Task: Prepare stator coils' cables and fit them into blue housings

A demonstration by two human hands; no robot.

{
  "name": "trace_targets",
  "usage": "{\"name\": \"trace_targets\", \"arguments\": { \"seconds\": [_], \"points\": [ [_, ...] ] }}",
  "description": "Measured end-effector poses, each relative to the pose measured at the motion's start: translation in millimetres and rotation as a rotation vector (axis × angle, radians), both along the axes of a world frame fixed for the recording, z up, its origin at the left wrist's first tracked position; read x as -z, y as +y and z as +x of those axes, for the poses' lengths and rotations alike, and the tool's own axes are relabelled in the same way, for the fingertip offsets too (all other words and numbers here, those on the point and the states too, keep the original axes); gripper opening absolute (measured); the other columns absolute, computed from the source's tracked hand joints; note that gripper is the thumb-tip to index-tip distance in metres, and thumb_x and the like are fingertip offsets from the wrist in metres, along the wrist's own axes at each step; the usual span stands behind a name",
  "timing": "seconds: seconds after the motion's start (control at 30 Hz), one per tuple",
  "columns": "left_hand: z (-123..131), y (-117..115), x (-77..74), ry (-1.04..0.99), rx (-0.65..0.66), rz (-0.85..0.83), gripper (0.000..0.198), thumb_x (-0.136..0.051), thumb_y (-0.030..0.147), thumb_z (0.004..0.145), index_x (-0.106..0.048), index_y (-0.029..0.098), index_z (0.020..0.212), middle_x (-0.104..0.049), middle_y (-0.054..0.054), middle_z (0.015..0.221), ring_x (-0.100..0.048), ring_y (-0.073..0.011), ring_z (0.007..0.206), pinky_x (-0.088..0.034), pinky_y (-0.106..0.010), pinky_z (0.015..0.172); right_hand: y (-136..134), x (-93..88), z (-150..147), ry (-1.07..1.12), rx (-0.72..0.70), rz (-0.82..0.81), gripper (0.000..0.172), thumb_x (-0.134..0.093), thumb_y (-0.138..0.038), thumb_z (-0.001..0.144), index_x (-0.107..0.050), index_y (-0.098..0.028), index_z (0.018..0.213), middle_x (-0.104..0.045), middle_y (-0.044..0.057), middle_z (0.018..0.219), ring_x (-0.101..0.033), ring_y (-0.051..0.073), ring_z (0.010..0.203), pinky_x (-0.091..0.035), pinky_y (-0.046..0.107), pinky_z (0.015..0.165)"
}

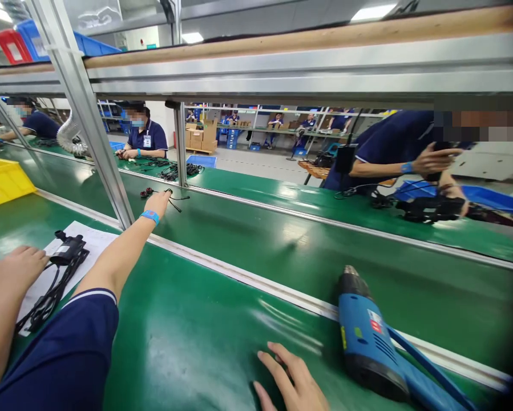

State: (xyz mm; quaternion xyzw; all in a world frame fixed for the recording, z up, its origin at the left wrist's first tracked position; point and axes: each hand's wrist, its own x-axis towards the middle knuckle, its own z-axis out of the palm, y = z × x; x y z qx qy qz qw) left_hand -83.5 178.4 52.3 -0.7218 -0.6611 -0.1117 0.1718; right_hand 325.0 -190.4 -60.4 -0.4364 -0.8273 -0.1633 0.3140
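Note:
My left arm, with a blue wristband, stretches forward over the green belt beyond the metal rail. The fingers of my left hand (158, 202) are closed at a thin black cable (178, 205), whose ends stick out to the right. Beside that hand, small dark reddish parts (146, 193) lie on the belt. My right hand (294, 383) hovers low over the near green worktop, fingers apart and holding nothing. To its right lies a blue heat gun (365, 337), its metal nozzle pointing away over the rail.
At left, a co-worker's hand (19, 271) is beside a black pump-like device (68, 250) with bundled cable on white paper (91, 237). A yellow bin (5, 181) stands behind. A slanted metal post (96, 131) rises beside my left arm. Co-workers sit across the belt.

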Motion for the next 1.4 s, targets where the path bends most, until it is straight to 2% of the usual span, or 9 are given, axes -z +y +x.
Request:
{"name": "trace_targets", "arguments": {
  "seconds": [0.2,0.4,0.63,0.77,0.9,1.0,1.1,1.17,1.4],
  "points": [
    [45.6,-53.9,8.0,0.028,0.177,0.003,0.033,-0.061,0.037,0.099,-0.060,0.018,0.126,-0.062,-0.010,0.126,-0.064,-0.0223,0.108,-0.057,-0.044,0.093,-6.0,-8.2,-5.6,0.036,-0.001,-0.044,0.030,-0.055,-0.034,0.098,-0.066,-0.019,0.121,-0.065,0.014,0.122,-0.068,0.025,0.104,-0.064,0.035,0.082],
    [116.9,-136.1,19.6,0.073,0.449,-0.018,0.030,-0.062,0.035,0.099,-0.061,0.016,0.123,-0.064,-0.009,0.120,-0.065,-0.0216,0.105,-0.057,-0.043,0.092,-11.3,-11.6,-7.1,0.060,-0.011,-0.089,0.029,-0.056,-0.030,0.098,-0.064,-0.018,0.123,-0.064,0.015,0.121,-0.066,0.025,0.105,-0.061,0.040,0.085],
    [205.6,-230.2,27.3,0.067,0.795,-0.064,0.021,-0.050,0.013,0.101,-0.061,0.013,0.118,-0.065,-0.010,0.108,-0.064,-0.0207,0.100,-0.056,-0.039,0.091,-25.3,-26.2,-14.2,0.000,-0.162,0.126,0.022,-0.057,-0.021,0.096,-0.067,-0.017,0.114,-0.071,0.010,0.105,-0.067,0.021,0.092,-0.054,0.037,0.083],
    [240.1,-259.7,39.3,0.046,0.967,-0.131,0.021,-0.051,0.018,0.102,-0.062,0.016,0.120,-0.066,-0.008,0.110,-0.065,-0.0195,0.099,-0.057,-0.038,0.088,-33.4,-35.8,-14.9,0.002,-0.203,0.226,0.019,-0.060,-0.020,0.093,-0.068,-0.018,0.110,-0.073,0.006,0.098,-0.067,0.018,0.087,-0.050,0.035,0.084],
    [231.1,-243.6,38.5,-0.018,1.056,-0.194,0.037,-0.063,0.035,0.098,-0.058,0.021,0.132,-0.061,-0.010,0.130,-0.063,-0.0227,0.111,-0.056,-0.044,0.095,-34.8,-40.1,-5.2,0.082,-0.084,0.239,0.019,-0.058,-0.021,0.094,-0.066,-0.020,0.112,-0.071,0.006,0.101,-0.066,0.019,0.093,-0.048,0.036,0.088],
    [193.7,-198.5,32.0,-0.124,0.816,-0.161,0.041,-0.061,0.035,0.099,-0.054,0.021,0.137,-0.052,-0.012,0.143,-0.056,-0.0276,0.125,-0.050,-0.052,0.105,-27.7,-38.7,1.0,0.158,0.093,0.151,0.021,-0.061,-0.027,0.095,-0.064,-0.021,0.115,-0.066,0.010,0.114,-0.062,0.024,0.104,-0.047,0.042,0.093],
    [154.6,-146.6,33.9,-0.175,0.520,-0.190,0.045,-0.064,0.035,0.097,-0.053,0.019,0.138,-0.052,-0.013,0.142,-0.056,-0.0296,0.125,-0.051,-0.054,0.103,-10.1,-36.7,-2.8,0.200,0.275,-0.090,0.033,-0.068,-0.038,0.091,-0.062,-0.023,0.119,-0.057,0.014,0.132,-0.055,0.031,0.120,-0.046,0.050,0.099],
    [140.0,-119.9,40.9,-0.170,0.443,-0.261,0.045,-0.064,0.036,0.097,-0.054,0.018,0.136,-0.054,-0.012,0.139,-0.059,-0.0278,0.119,-0.054,-0.051,0.099,6.4,-37.0,-10.5,0.191,0.359,-0.285,0.043,-0.073,-0.043,0.087,-0.061,-0.024,0.124,-0.051,0.015,0.141,-0.050,0.035,0.128,-0.046,0.054,0.102],
    [163.6,-79.0,56.1,-0.087,0.508,-0.472,0.038,-0.063,0.037,0.098,-0.058,0.017,0.130,-0.061,-0.010,0.127,-0.064,-0.0234,0.109,-0.057,-0.045,0.092,49.7,-39.9,-30.8,0.153,0.494,-0.608,0.052,-0.074,-0.043,0.087,-0.058,-0.023,0.131,-0.051,0.016,0.145,-0.046,0.036,0.136,-0.041,0.053,0.108]
  ]
}}
